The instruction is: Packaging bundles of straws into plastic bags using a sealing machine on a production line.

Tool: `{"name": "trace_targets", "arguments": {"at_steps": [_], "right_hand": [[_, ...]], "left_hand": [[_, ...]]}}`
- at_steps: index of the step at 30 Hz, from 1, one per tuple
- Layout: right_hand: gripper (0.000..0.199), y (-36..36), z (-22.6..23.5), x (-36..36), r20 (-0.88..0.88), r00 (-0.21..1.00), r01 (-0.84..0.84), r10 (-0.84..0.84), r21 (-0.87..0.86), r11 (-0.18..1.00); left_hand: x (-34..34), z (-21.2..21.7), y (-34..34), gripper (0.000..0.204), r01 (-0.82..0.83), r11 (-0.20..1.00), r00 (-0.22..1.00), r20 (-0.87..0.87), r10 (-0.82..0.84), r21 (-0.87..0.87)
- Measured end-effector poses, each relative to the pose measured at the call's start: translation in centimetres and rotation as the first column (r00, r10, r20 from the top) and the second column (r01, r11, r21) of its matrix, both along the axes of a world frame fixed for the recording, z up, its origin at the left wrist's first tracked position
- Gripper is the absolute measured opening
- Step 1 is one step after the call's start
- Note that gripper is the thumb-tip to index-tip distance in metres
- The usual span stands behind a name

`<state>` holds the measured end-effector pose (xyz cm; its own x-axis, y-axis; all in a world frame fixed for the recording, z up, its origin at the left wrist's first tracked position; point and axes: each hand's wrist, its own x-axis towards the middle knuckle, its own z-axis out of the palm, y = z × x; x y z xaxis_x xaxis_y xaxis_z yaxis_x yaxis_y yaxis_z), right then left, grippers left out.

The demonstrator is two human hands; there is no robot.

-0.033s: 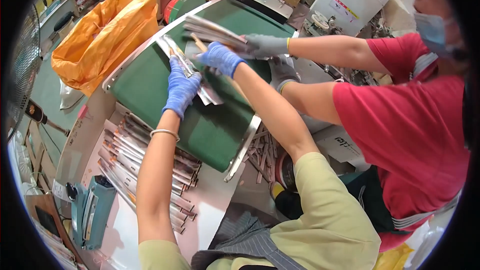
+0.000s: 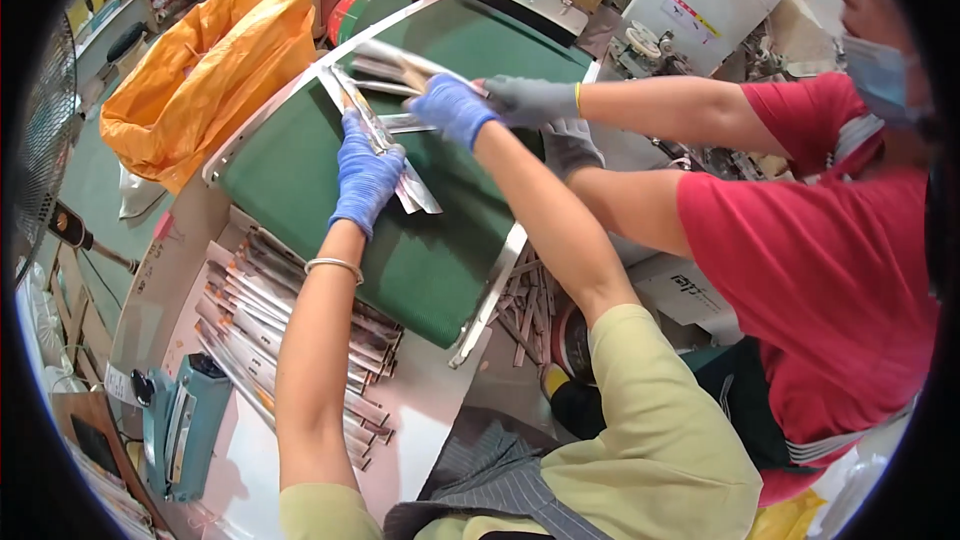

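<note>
My left hand (image 2: 366, 178), in a blue knit glove, is closed round a few long slim wrapped packets (image 2: 408, 190) above a green conveyor belt (image 2: 420, 285). To its right my right hand (image 2: 455, 112), gloved alike, is closed and blurred. A packet (image 2: 405, 123) and a tan stick-like piece (image 2: 412, 78) jut out from its fingers. Behind it lies a blurred bundle of slim packets (image 2: 385, 58), reaching toward a co-worker's grey-gloved hand (image 2: 525, 100). How much of that bundle my right hand grips is hard to see. The co-worker's other grey glove (image 2: 572, 145) is beside the belt.
Rows of slim packets (image 2: 255, 335) lie on the white table left of the belt, near a teal sealer-like device (image 2: 188, 430). An orange sack (image 2: 205, 75) stands beyond. A machine with a screen (image 2: 700, 5) is at the far right. The co-worker in red stands close on my right.
My right hand has shifted slightly right and away from my left hand. The blurred bundle has dropped a little nearer it. My left hand stays almost in place with its packets.
</note>
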<state>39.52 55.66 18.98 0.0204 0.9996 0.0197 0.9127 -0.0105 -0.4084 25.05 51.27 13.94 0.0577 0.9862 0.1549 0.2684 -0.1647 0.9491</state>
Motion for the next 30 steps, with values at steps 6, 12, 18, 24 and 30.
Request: {"name": "trace_targets", "arguments": {"at_steps": [6,12,18,24,30], "right_hand": [[0.024,0.3,3.7,2.1,-0.329,0.937,0.063,-0.115,-0.163,0.985],[0.034,-1.5,4.5,0.4,0.021,0.999,-0.039,0.042,-0.125,0.991],[0.040,-4.9,1.6,0.0,0.202,0.972,-0.104,0.118,-0.079,0.991],[0.040,-4.8,3.4,0.5,0.203,0.979,0.006,0.002,-0.040,0.999],[0.031,-5.2,3.9,0.6,-0.155,0.986,0.036,-0.055,-0.121,0.992]], "left_hand": [[1.1,-1.6,0.4,0.044,-0.058,0.964,0.975,-0.191,0.110,0.260],[1.1,-1.0,0.6,0.041,-0.055,0.983,0.960,-0.260,0.100,0.175],[1.1,-1.6,0.6,0.041,-0.088,0.972,0.970,-0.205,0.133,0.217],[0.5,-2.2,0.3,0.030,-0.201,0.930,0.974,0.166,0.155,0.309],[0.5,-1.8,0.4,0.015,-0.181,0.946,0.915,0.400,0.062,0.269]]}}
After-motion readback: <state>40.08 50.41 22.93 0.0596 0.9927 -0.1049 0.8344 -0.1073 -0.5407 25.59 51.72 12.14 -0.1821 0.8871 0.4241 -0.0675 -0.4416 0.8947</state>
